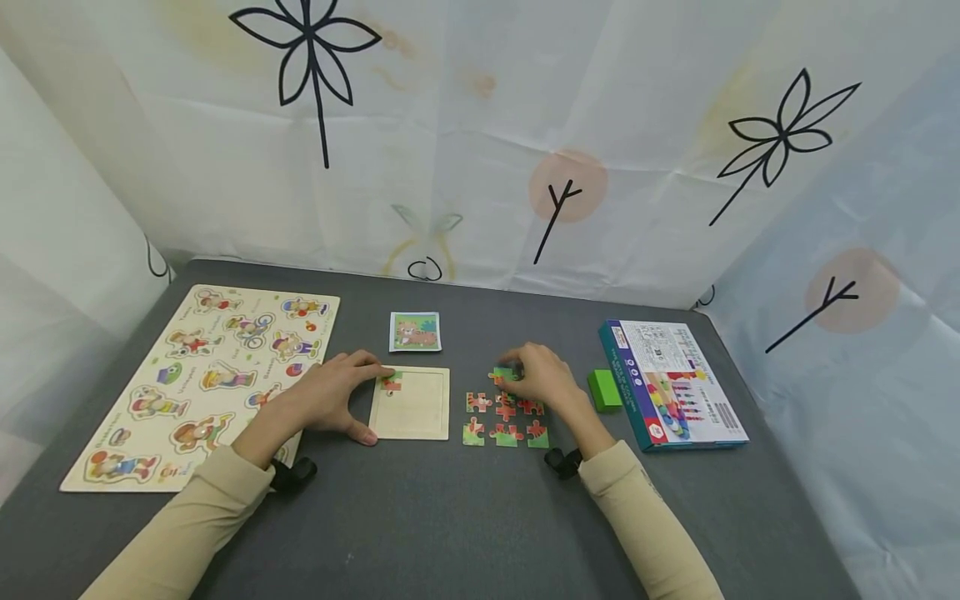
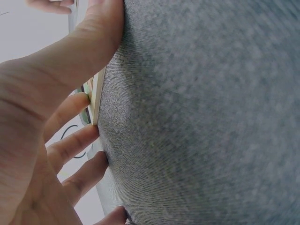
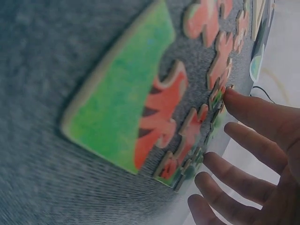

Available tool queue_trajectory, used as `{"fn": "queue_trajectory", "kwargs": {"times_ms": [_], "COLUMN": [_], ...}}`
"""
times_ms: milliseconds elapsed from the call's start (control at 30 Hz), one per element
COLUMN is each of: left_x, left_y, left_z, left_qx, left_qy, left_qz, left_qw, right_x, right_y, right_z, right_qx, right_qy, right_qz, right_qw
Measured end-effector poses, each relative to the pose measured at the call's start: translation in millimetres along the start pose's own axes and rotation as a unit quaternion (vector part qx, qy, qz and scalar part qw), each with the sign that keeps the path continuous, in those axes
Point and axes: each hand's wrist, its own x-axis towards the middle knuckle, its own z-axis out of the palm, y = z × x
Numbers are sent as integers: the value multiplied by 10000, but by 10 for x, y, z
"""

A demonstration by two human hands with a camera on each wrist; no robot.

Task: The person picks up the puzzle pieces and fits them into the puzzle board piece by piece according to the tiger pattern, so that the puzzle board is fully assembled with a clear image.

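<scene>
My left hand [image 1: 326,396] lies at the left side of a square wooden puzzle tray [image 1: 420,408]. Its index finger touches the tray's upper left, beside a red and green piece lying inside; the thumb is by the lower left corner. In the left wrist view, the fingers are spread along the tray's edge [image 2: 97,101]. My right hand [image 1: 542,375] reaches over the loose jigsaw pieces [image 1: 506,435], its thumb and fingertips at a green piece [image 1: 501,373] in the far row. The right wrist view shows a green and red striped corner piece [image 3: 117,93] up close, with the fingers apart.
A picture card [image 1: 416,332] lies behind the tray. To the left is a large board [image 1: 251,333] of printed figures. A green block [image 1: 603,390] and a flat box [image 1: 678,383] lie on the right. A curtain [image 1: 480,150] hangs behind the grey table [image 1: 420,525].
</scene>
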Motion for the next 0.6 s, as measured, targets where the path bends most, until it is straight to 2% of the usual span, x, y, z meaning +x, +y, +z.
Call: {"fn": "queue_trajectory", "kwargs": {"times_ms": [600], "left_x": [0], "left_y": [0], "left_z": [2], "left_qx": [-16], "left_qy": [-39], "left_qz": [-86], "left_qw": [10000], "right_x": [16], "right_y": [-30], "right_z": [105], "right_qx": [158], "right_qy": [148], "right_qz": [-138], "right_qw": [9997]}}
